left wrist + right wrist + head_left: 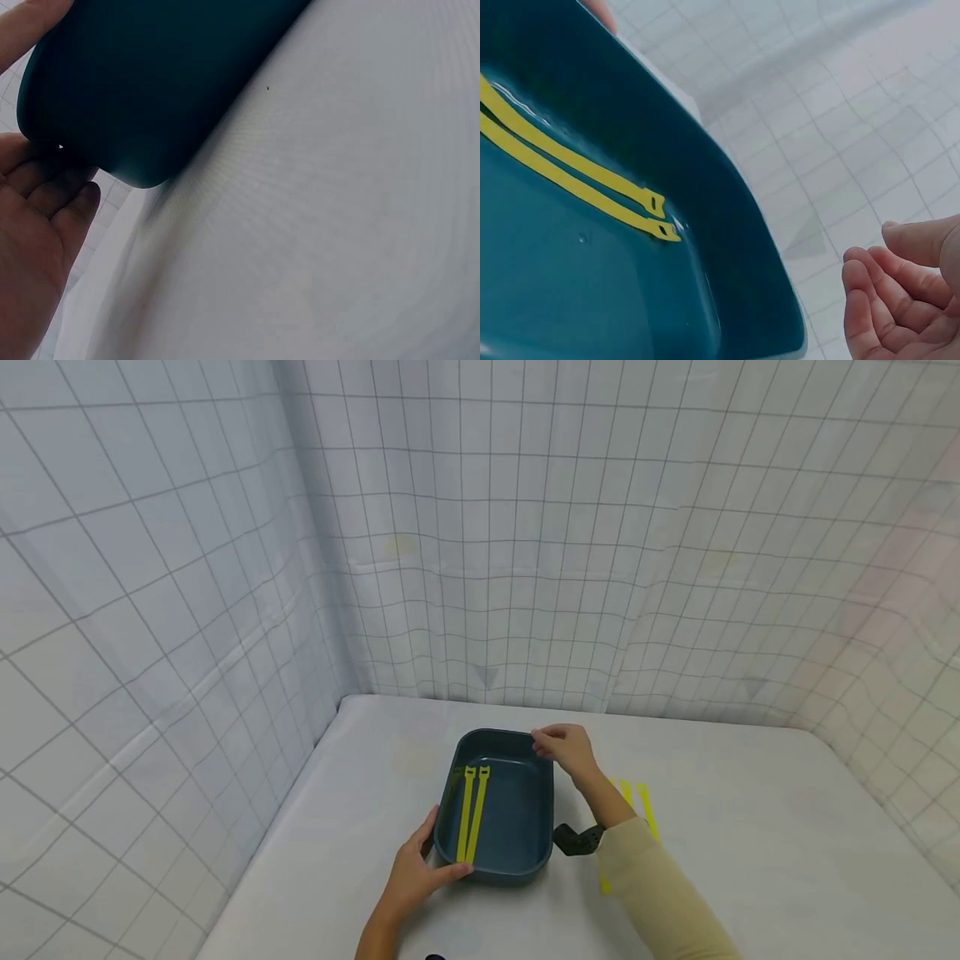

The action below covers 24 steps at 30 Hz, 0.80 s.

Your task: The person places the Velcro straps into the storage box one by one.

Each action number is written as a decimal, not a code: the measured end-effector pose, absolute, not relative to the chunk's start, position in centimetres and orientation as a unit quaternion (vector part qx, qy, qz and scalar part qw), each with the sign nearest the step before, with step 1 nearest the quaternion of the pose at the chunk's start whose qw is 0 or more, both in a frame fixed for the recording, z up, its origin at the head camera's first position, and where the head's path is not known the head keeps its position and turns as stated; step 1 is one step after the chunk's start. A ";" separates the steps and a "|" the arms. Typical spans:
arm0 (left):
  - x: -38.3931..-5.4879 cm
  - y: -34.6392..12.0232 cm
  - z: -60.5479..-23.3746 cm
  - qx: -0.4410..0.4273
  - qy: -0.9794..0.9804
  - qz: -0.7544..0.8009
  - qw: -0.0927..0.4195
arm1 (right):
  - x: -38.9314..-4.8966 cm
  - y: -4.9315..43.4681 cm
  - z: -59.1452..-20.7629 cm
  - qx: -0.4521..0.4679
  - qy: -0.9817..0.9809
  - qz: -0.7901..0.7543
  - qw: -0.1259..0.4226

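A dark teal tray [517,827] stands on the white table. Inside it, along its left side, lie two yellow cable straps [472,814] with slotted heads, side by side. My left hand [414,868] holds the tray's near left corner, the thumb at the near rim and the fingers along the left wall. Over the far right corner is my right hand [566,747]; the right wrist view shows its fingers [885,300] loosely bent, the thumb apart from them, and nothing held. More yellow straps [647,806] lie on the table, partly hidden by my right forearm.
A black device [577,840] sits at my right wrist, right of the tray. White grid-patterned curtains [487,527] hang behind and to the left of the table [750,827]. A small black object [435,957] shows at the bottom edge of the head view.
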<state>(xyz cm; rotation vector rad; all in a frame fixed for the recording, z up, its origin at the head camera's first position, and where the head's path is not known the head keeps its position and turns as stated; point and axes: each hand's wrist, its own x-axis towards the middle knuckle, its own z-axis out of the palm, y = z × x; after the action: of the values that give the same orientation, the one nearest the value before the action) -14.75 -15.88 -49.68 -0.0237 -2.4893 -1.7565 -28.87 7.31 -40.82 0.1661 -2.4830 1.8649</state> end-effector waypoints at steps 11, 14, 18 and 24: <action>-14.6 -15.9 -49.5 -0.004 -0.820 -0.570 0.045 | -29.4 9.9 -42.3 -0.008 -0.837 0.545 0.053; -14.6 -15.9 -49.4 -0.003 -0.819 -0.572 0.043 | -29.4 10.5 -43.0 -0.019 -0.839 0.542 0.044; -14.5 -15.8 -49.3 0.002 -0.820 -0.571 0.041 | -29.5 11.2 -43.7 -0.029 -0.837 0.545 0.027; -14.5 -15.8 -49.3 0.001 -0.819 -0.572 0.042 | -29.4 12.3 -44.4 -0.050 -0.842 0.536 0.021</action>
<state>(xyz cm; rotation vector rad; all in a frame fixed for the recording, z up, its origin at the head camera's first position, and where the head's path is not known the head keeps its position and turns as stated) -14.52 -15.76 -49.26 0.0031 -2.5079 -1.7494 -29.36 12.33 -44.44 -0.1551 -2.6117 1.6632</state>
